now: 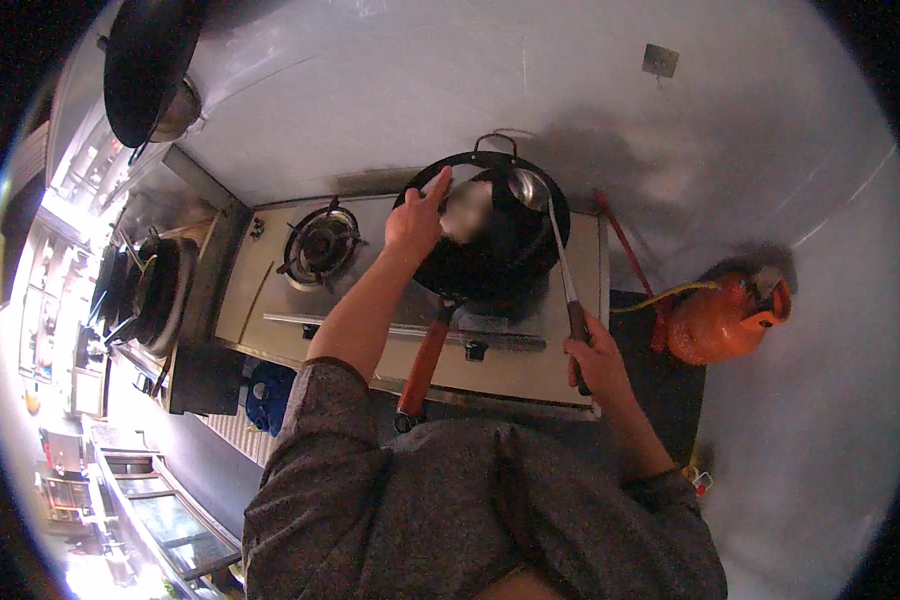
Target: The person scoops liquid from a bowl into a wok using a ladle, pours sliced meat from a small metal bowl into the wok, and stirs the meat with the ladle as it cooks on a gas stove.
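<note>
A large black wok [495,277] with a loop handle at the back and an orange-red long handle [425,364] sits over the right part of the stove. My left hand [418,221] is over the wok's left side, its index finger extended and touching or nearly touching a pale, blurred patch inside; what that is I cannot tell, nor whether the hand grips anything. My right hand [598,356] is closed round the dark grip of a metal ladle [529,189], whose bowl rests inside the wok's upper right or hovers just above it.
A bare gas burner [319,246] lies left of the wok on the stove top [251,292]. An orange gas cylinder [720,322] with a yellow hose stands at the right, near a red rod [624,240]. More dark pans [166,296] are at the left; another wok [150,67] hangs upper left.
</note>
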A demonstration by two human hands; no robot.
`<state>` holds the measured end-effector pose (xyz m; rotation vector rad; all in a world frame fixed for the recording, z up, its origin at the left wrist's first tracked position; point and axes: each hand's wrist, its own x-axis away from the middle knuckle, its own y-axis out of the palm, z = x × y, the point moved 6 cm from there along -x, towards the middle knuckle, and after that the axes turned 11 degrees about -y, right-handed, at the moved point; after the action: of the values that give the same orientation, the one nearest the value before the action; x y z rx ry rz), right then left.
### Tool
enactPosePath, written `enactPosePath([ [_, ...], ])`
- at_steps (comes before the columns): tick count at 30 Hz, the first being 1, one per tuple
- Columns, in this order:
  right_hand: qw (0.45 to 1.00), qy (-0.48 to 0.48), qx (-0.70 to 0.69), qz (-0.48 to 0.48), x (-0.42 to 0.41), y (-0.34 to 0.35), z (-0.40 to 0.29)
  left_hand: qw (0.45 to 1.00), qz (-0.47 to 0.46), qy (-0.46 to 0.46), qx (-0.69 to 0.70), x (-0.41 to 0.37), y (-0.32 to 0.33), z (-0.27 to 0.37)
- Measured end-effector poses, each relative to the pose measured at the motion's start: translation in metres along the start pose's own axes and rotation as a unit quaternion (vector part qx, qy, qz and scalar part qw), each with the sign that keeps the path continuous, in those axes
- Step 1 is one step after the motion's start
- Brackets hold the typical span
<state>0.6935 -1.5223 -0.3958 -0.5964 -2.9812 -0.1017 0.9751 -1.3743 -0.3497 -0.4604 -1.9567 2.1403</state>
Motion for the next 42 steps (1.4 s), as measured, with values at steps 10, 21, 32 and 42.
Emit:
enactPosePath([
  [10,0.994,-0.050,0.099,-0.014,0.017,-0.013,-0.009,0.950,0.003,-0.111,0.293,-0.032,-0.007,-0.037],
  [21,0.990,-0.050,0.112,-0.070,0.013,-0.017,0.000,0.829,-0.047,-0.033,0.556,-0.014,0.008,-0.082],
  [32,0.966,-0.011,0.201,-0.162,0.014,-0.029,-0.012,0.504,-0.051,-0.155,0.848,0.114,-0.043,-0.111],
  [42,0.949,-0.106,0.261,-0.140,-0.036,-0.001,-0.004,0.414,0.021,-0.328,0.849,0.290,0.043,-0.221],
])
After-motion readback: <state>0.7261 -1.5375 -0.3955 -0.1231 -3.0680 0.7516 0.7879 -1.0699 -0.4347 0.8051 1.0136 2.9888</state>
